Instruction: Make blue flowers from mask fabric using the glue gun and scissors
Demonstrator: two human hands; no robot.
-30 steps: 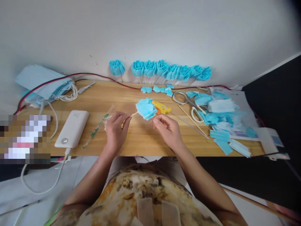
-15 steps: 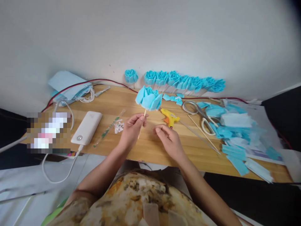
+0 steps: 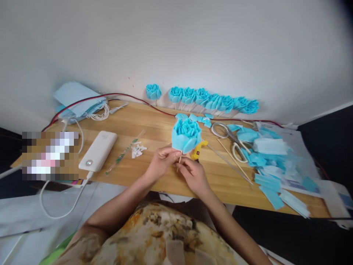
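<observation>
A blue fabric flower [image 3: 186,135] on a thin wooden stick stands upright before me, its layered petals opening upward. My left hand [image 3: 164,161] is closed, pinching the stick just beneath the petals. Lower down, the fingers of my right hand [image 3: 193,176] close around the same stick. Behind the flower and partly covered by it lies a yellow glue gun [image 3: 198,151] on the wooden table [image 3: 154,121]. Small blue fabric petals [image 3: 205,120] are scattered past the flower.
Several finished blue flowers [image 3: 202,96] lean against the wall. Scissors [image 3: 239,151], a bare wooden stick [image 3: 233,158] and blue scraps [image 3: 271,165] lie right. On the left are a white power bank [image 3: 98,150], paper bits [image 3: 138,150], and stacked face masks [image 3: 78,97] near a red-black cable [image 3: 138,98].
The flower has moved right and toward me, and its top now tilts more into view. My right hand has come to the stick below my left hand.
</observation>
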